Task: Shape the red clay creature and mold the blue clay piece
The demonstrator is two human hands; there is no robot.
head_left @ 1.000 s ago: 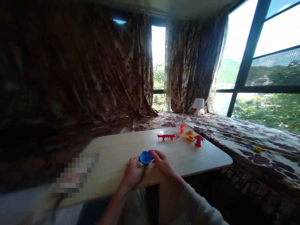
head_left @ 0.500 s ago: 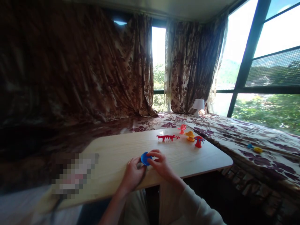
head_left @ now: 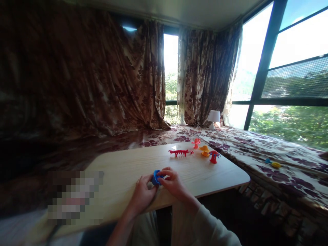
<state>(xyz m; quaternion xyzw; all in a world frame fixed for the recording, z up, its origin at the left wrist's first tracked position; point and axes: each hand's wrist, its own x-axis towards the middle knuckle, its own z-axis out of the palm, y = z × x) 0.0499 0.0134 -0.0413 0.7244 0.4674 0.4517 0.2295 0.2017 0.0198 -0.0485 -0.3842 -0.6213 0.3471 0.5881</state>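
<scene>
Right there, low centre of the frame over the table [head_left: 115, 177], was the blue cup-shaped piece [head_left: 154, 178], left hand [head_left: 144, 192] gripping its side, right hand [head_left: 174, 185] pinching its rim! Working it well called for a steady left hold and light right fingertips; the count right of centre: 1 long red figure [head_left: 180, 152], 1 pink figure [head_left: 196, 143], 1 yellow figure [head_left: 205, 151], 1 red-and-blue figure [head_left: 213, 157]

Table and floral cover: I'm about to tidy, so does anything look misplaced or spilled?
A blue-and-yellow piece lies on the floral cover, seemingly misplaced, since similar toys stand on the table. No spill shows.
</scene>
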